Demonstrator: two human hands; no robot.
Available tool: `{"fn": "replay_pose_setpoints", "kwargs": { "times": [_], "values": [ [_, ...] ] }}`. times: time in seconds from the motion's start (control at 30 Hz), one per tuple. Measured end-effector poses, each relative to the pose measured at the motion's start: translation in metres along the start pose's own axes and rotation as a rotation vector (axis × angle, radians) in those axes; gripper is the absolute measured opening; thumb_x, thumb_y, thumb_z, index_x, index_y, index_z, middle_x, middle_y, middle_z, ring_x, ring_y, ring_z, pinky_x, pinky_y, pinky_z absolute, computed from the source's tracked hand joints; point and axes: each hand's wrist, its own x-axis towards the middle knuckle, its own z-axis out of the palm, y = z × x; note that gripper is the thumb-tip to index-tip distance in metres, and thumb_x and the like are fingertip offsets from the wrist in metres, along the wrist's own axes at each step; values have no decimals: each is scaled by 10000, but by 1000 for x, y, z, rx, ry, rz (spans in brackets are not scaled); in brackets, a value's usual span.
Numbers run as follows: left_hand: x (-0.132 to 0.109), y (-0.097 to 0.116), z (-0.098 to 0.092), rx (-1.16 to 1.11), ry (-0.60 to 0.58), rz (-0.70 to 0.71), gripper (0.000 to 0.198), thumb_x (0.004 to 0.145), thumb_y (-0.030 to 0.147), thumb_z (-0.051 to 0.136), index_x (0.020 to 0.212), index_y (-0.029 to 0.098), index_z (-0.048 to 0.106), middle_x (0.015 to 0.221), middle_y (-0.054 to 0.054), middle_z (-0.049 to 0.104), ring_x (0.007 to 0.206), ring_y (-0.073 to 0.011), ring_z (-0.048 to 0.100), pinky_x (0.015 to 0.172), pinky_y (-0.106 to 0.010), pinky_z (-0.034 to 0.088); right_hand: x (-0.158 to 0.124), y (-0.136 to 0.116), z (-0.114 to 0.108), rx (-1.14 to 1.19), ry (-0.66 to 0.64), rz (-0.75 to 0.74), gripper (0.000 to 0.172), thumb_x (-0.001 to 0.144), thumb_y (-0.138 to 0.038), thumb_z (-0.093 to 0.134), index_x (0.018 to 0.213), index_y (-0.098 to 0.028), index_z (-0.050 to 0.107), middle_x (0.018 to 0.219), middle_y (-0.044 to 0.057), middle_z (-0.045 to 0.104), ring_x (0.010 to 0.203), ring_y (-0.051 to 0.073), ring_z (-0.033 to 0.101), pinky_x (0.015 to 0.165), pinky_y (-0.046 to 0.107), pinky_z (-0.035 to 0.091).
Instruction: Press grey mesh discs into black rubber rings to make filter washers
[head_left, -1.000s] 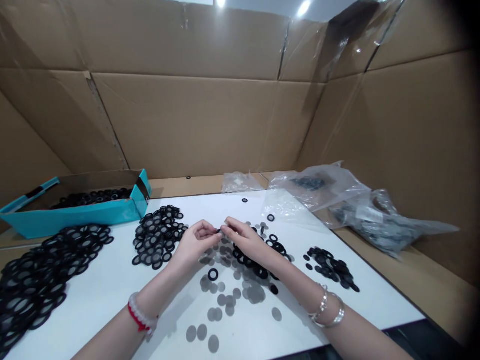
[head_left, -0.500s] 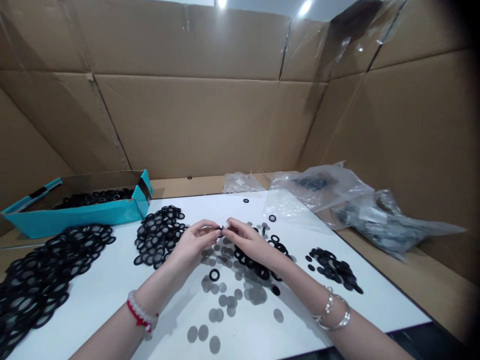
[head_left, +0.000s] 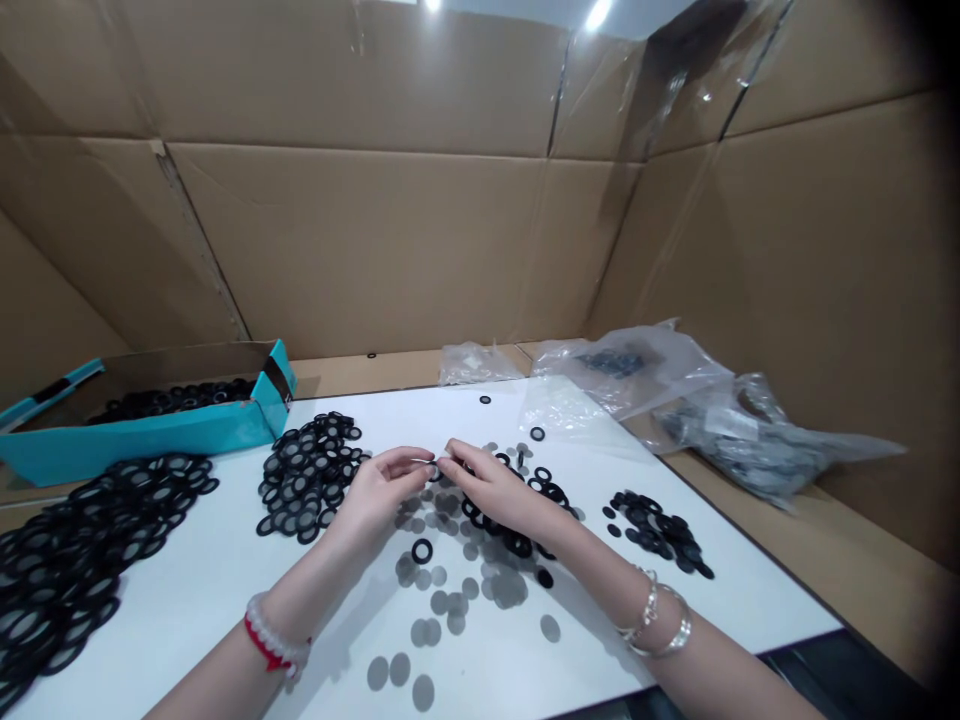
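Observation:
Above the middle of the white board (head_left: 337,640), my two hands meet at the fingertips around a small black ring (head_left: 435,473). Thumb and fingers of my left hand (head_left: 384,487) pinch the ring from its left side. My right hand (head_left: 487,487) has its fingers closed at the ring's right edge; what else its fingertips hold is too small to tell. Grey mesh discs (head_left: 423,692) lie scattered below the hands. Partly behind my right hand is a heap of black rings (head_left: 551,492). A single loose ring (head_left: 422,551) lies under the hands.
Left of my hands are a pile of black rings with grey centres (head_left: 307,475) and a larger pile (head_left: 75,560). Behind them stands a blue box (head_left: 150,440) holding more. Small black discs (head_left: 660,530) lie at right, near plastic bags (head_left: 750,450). Cardboard walls (head_left: 375,240) surround the board.
The fingertips have shifted slightly, and the black ring between them now shows more of its face. The whole view has moved a little; the piles look the same.

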Motion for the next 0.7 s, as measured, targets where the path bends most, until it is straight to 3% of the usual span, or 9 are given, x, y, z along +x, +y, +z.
{"fn": "replay_pose_setpoints", "kwargs": {
  "times": [0.07, 0.23, 0.33, 0.4, 0.53, 0.63, 0.7],
  "values": [
    [0, -1, 0, -1, -25, 21, 228, 582, 284, 781, 742, 170, 666, 722, -36, 669, 668, -152, 588, 645, -263, 432, 0, -1, 0, 39, -31, 15, 291, 927, -368, 393, 686, -215, 337, 658, -41, 372, 616, 135, 368, 576, 263, 291],
    [2, -1, -1, 40, -182, -11, 247, 612, 282, 776, 628, 189, 548, 574, 13, 587, 589, -128, 545, 599, -249, 386, -1, 1, -1, -1, 32, -16, 324, 921, -389, 413, 662, -212, 334, 640, -44, 368, 604, 129, 364, 578, 254, 292],
    [-1, 7, -2, 75, -181, 21, 238, 615, 290, 774, 722, 191, 586, 605, 26, 560, 603, -125, 530, 610, -245, 379, 15, 2, -9, 5, 109, -45, 308, 944, -414, 358, 715, -210, 394, 705, -31, 440, 674, 134, 429, 633, 246, 341],
    [-12, 16, 2, 112, -247, 43, 260, 628, 302, 767, 815, 194, 622, 661, 20, 555, 638, -131, 522, 620, -244, 376, 39, -3, -21, -48, 173, -30, 314, 962, -390, 310, 757, -195, 447, 755, -5, 497, 745, 144, 475, 699, 254, 366],
    [-62, 27, 40, 47, -541, 19, 196, 707, 336, 717, 826, 196, 651, 803, -38, 596, 752, -170, 525, 667, -262, 378, 102, -27, -62, -108, 224, 6, 300, 952, -354, 370, 737, -176, 479, 806, 27, 559, 778, 145, 505, 741, 241, 384],
    [-114, 16, 85, -462, -722, -109, 237, 645, 372, 755, 770, 209, 638, 747, -29, 577, 731, -169, 521, 762, -305, 386, 140, -46, -90, -150, 283, 49, 332, 965, -362, 343, 729, -169, 475, 887, 67, 596, 830, 152, 522, 799, 244, 391],
    [-145, 5, 109, -673, -855, -234, 345, 500, 396, 824, 643, 186, 591, 607, -11, 495, 636, -157, 483, 666, -289, 374, 155, -55, -99, -169, 303, 70, 336, 967, -365, 344, 734, -162, 479, 939, 90, 605, 862, 158, 531, 830, 253, 393]
  ]
}}
